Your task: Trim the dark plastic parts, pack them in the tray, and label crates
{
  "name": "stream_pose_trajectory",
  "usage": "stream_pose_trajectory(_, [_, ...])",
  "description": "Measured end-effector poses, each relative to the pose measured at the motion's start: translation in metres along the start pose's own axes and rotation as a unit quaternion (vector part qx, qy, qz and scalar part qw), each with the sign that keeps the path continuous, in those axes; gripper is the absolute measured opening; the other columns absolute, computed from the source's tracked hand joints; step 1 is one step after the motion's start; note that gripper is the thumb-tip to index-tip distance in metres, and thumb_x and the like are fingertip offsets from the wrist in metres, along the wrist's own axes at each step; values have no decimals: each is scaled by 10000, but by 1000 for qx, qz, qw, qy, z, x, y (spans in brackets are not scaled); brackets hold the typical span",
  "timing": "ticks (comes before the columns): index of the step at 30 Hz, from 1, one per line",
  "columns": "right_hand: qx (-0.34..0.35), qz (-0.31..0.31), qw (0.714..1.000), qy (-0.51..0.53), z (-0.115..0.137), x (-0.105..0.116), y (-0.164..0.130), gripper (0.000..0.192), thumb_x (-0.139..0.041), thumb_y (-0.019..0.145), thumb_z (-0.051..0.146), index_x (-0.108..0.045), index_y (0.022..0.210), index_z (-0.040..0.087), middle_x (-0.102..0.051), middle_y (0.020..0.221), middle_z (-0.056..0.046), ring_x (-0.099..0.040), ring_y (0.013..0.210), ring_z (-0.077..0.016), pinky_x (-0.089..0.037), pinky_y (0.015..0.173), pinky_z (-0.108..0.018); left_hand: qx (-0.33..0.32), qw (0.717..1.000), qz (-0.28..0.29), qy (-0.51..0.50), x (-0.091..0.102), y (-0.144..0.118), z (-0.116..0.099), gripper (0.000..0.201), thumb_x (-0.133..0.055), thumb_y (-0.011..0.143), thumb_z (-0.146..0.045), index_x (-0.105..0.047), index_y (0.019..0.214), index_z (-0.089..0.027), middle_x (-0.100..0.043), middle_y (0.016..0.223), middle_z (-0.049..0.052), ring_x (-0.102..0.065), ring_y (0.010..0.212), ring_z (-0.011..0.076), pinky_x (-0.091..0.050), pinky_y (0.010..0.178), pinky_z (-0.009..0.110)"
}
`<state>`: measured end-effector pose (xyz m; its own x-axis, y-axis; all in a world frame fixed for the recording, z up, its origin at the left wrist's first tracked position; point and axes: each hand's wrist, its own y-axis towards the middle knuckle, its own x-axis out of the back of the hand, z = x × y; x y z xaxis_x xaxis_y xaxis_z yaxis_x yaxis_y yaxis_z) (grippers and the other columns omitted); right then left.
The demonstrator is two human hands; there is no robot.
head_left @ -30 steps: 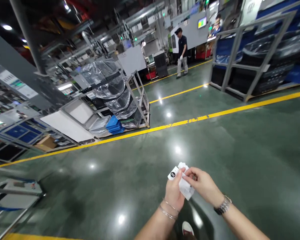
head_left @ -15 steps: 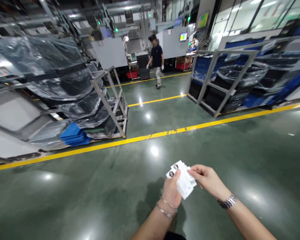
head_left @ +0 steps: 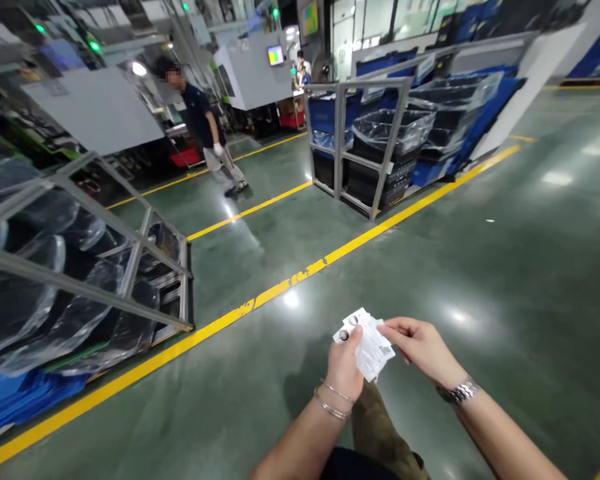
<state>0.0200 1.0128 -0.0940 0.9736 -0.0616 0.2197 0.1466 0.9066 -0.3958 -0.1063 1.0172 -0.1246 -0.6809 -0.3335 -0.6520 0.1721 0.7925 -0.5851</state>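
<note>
A small stack of white paper labels [head_left: 367, 341] with black round marks and printed text sits low in the middle of the view, above a green floor. My left hand [head_left: 344, 368], with thin bracelets on the wrist, holds the stack from below with the thumb on top. My right hand [head_left: 420, 347], with a metal watch on the wrist, pinches the right edge of the top label between thumb and fingers.
A metal rack [head_left: 105, 267] with plastic-wrapped dark parts stands at the left, with blue sheets [head_left: 20, 397] at its foot. Yellow floor lines [head_left: 290, 283] cross ahead. Another rack with blue bins [head_left: 380, 147] is beyond them. A person in dark clothes [head_left: 205, 130] walks at the back left.
The view has swung to the right and forward, so the left rack is closer and the walking person appears further left. Both hands keep hold of the labels in much the same pose.
</note>
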Motion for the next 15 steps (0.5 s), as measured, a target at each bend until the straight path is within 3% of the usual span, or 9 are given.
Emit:
stream_pose_trajectory(7, [4,-2,1000,28,21,90,91,439,-646,507,611,-631,630,190,-492,459,35,-322,375,-62,-226,368,-244,7,999,12,43,-100,86,25,365,-838,566,-251,-704,860,-82,-749,843,116,-702,788,247,-526,810,354])
stream_pose_trajectory(15, [0,-21,999,46,25,173,183,382,-659,517,573,-558,559,207,-461,417,58,-318,364,-53,-228,365,-232,49,996,25,68,-186,175,54,286,-808,618,-260,-694,815,-86,-745,799,113,-704,814,260,-543,820,373])
